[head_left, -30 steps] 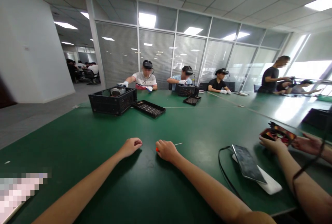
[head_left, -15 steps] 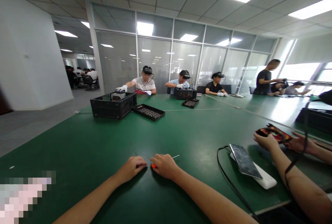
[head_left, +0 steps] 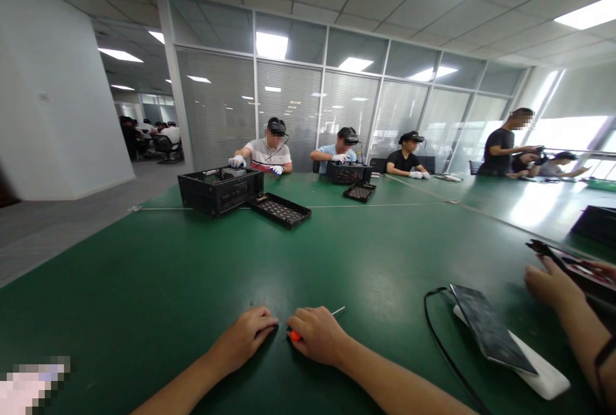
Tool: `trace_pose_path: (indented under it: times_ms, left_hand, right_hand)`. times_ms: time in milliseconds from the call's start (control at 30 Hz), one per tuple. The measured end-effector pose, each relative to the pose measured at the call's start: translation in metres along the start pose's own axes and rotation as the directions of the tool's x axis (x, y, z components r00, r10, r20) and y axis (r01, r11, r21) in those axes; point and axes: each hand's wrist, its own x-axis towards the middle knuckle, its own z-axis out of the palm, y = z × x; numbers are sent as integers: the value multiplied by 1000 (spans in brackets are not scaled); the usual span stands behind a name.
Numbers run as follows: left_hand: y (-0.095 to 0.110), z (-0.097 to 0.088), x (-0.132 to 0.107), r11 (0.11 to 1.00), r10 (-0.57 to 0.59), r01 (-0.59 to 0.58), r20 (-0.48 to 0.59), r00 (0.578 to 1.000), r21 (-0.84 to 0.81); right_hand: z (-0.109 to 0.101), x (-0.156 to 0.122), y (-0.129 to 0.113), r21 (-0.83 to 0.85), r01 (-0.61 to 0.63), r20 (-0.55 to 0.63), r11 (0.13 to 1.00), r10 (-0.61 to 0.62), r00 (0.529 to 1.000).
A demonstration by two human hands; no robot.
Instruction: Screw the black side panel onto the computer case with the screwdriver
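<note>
My right hand (head_left: 318, 336) rests on the green table (head_left: 192, 261), closed around a small screwdriver (head_left: 337, 310) with an orange handle. Its thin metal shaft sticks out to the right past my knuckles. My left hand (head_left: 248, 336) lies right beside it with the fingers curled under, fingertips close to the orange handle end. I cannot make out anything inside the left hand.
A person at my right holds a phone (head_left: 572, 267); a dark tablet (head_left: 491, 328) lies on a white pad with a black cable (head_left: 436, 331). Across the table stand black crates (head_left: 219, 190) and trays (head_left: 280, 210), where several seated people in white gloves work.
My two hands have drawn together until they nearly touch. The view shifted, so the hands and the neighbour's phone sit lower and further right in the picture.
</note>
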Motion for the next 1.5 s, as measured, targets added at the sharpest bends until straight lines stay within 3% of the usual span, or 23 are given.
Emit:
trace_pose_path:
  times_ms: [333,1500]
  left_hand:
    - [-2,5,0,997,-38,43,-83,996,60]
    - [10,-2,-3,997,-58,61,-65,996,55]
  right_hand:
    - [-2,0,0,-4,-5,28,1000,5,1000]
    - [-3,1,-2,17,-27,23,999,26,999]
